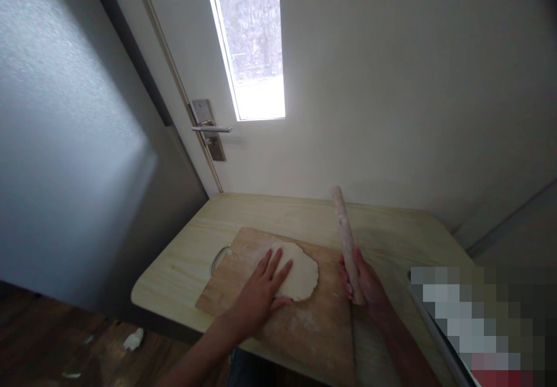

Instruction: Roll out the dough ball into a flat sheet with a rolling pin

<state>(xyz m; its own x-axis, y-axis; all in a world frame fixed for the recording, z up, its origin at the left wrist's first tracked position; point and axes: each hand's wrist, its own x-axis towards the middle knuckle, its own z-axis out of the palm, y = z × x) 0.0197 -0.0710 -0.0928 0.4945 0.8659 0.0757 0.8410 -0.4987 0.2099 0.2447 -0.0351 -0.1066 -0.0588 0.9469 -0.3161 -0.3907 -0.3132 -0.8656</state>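
A flattened oval of pale dough (300, 271) lies on a floured wooden cutting board (304, 329). My left hand (263, 291) rests flat on the dough's near left part, fingers stretched out and apart. My right hand (365, 285) is closed round the lower end of a wooden rolling pin (344, 230). The pin points up and away, just off the board's right edge and apart from the dough.
The board sits on a light wooden table (183, 271) with rounded corners, pushed against a white door with a metal handle (211, 129) and a narrow window. A metal ring (217, 256) peeks out beside the board's left edge. Scraps of paper (133, 339) lie on the dark floor.
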